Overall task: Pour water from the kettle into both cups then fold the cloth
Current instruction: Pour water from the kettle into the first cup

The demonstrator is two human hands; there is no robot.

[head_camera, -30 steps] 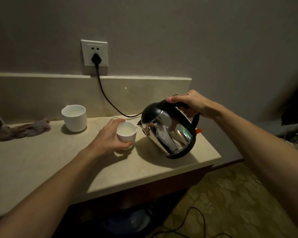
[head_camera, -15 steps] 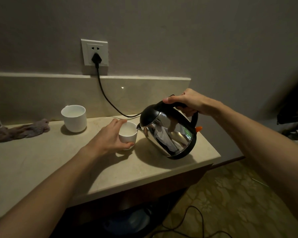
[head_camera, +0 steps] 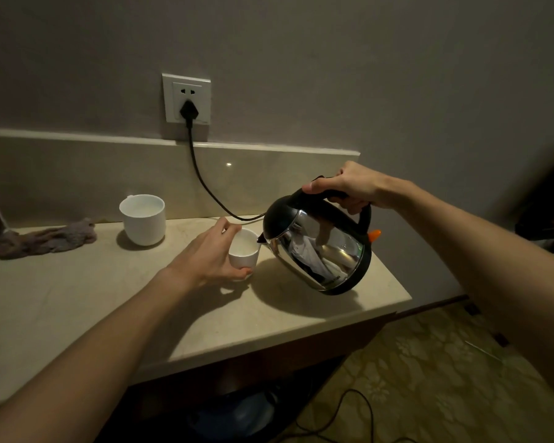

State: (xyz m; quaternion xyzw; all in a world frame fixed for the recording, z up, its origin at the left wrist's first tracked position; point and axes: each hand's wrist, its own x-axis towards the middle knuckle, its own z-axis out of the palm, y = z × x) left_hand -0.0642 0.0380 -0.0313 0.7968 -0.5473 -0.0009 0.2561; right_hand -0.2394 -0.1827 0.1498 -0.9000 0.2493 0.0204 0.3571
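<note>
My right hand (head_camera: 349,187) grips the black handle of a steel kettle (head_camera: 320,247), which is lifted and tilted left, its spout at the rim of a small white cup (head_camera: 245,252). My left hand (head_camera: 205,257) wraps around that cup on the beige counter (head_camera: 77,302). A larger white cup (head_camera: 144,223) stands further back left. A crumpled grey-purple cloth (head_camera: 42,239) lies at the far left of the counter. Whether water is flowing I cannot tell.
A black cord (head_camera: 202,180) runs from the wall socket (head_camera: 186,99) down to the counter behind the kettle. The counter's right edge is just under the kettle. Below are a patterned floor (head_camera: 429,372) and a loose cable (head_camera: 362,407).
The kettle has moved left and tipped further, bringing its spout over the small cup's rim. My left hand stays on the cup.
</note>
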